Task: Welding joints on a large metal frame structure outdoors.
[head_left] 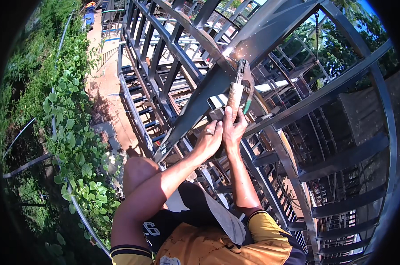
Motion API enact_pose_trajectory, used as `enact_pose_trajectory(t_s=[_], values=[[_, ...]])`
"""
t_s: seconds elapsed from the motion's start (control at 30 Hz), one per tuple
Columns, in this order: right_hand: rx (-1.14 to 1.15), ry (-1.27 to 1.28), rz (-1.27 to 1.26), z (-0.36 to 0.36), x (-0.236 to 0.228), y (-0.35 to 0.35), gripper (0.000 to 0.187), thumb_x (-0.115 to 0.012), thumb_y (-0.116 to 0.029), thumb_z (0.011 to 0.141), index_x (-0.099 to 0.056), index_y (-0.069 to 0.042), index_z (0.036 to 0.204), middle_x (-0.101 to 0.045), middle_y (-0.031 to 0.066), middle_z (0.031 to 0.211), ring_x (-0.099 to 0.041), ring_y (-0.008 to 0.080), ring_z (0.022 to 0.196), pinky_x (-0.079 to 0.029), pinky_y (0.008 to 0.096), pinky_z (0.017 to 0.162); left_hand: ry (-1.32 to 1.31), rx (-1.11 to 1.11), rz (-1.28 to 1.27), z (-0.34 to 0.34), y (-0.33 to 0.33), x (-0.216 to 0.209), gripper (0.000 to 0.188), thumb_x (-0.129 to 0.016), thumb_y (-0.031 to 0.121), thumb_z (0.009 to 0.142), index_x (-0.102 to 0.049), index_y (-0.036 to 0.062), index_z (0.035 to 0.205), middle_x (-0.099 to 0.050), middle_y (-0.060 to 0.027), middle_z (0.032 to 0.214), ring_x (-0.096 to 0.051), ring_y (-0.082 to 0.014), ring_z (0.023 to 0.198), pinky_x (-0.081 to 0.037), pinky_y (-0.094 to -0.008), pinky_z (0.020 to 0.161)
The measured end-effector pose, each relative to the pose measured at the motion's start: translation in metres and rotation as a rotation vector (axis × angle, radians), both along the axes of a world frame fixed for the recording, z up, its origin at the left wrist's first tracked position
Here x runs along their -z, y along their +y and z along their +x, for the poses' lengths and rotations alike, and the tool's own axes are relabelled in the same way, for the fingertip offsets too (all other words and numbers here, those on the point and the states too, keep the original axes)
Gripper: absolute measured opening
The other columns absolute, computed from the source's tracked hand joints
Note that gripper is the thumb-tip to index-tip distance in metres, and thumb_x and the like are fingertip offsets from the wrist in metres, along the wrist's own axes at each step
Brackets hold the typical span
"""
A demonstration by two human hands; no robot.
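Note:
My right hand [233,129] is closed around the worn pale handle of a welding electrode holder [236,95], which points up and away from me. A green-tipped lever [247,106] sticks out along its right side. Just beyond the holder's metal jaws, a bright arc with flying sparks [228,52] burns against a dark steel beam [217,86]; glare hides the electrode. My left hand [211,139], with a ring on one finger, is closed right beside my right hand. Whatever its fingers grip is hidden.
A framework of dark steel beams [178,48] spreads ahead and below, with curved rungs [350,159] on the right. Leafy vines [72,132] cover the left, beside a strip of bare ground [105,84]. A chain [317,33] hangs at the upper right. My bent knee [140,170] is close by.

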State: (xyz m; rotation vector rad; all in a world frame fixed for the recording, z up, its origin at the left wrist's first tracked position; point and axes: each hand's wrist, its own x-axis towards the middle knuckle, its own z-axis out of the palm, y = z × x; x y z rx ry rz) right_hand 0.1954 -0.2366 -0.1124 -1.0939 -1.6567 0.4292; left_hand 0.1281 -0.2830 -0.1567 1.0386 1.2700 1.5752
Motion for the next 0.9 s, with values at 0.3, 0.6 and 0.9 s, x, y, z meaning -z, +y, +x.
enact_pose_trajectory(t_s=[0.3,0.6,0.9], values=[[-0.030,0.009,-0.023,0.001,-0.001,0.001,0.040,-0.061,-0.029,0.087,-0.058,0.008,0.100,-0.064,0.0144,0.077,-0.059,0.0195,0.069,-0.047,0.0322,0.065,-0.001,-0.018,0.102,0.003,0.008,0.009,0.040,-0.037,0.029,0.095,-0.053,-0.0061,0.106,-0.059,-0.0290,0.093,-0.059,-0.0408,0.092,-0.046,-0.0440,0.078],[-0.080,-0.008,-0.075,0.004,0.001,0.008,0.035,-0.060,-0.027,0.088,-0.058,0.007,0.098,-0.063,0.0130,0.076,-0.058,0.0182,0.068,-0.047,0.0314,0.064,0.055,-0.032,0.007,-0.002,-0.002,-0.006,0.039,-0.037,0.029,0.095,-0.054,-0.0041,0.107,-0.060,-0.0287,0.090,-0.060,-0.0418,0.088,-0.046,-0.0451,0.077],[-0.055,0.052,0.003,0.003,0.001,0.006,0.034,-0.059,-0.026,0.089,-0.058,0.007,0.097,-0.062,0.0117,0.073,-0.057,0.0160,0.066,-0.046,0.0307,0.061,0.059,0.032,0.056,-0.001,0.005,0.002,0.039,-0.038,0.031,0.095,-0.053,-0.0020,0.109,-0.060,-0.0291,0.094,-0.058,-0.0444,0.094,-0.045,-0.0463,0.080]])
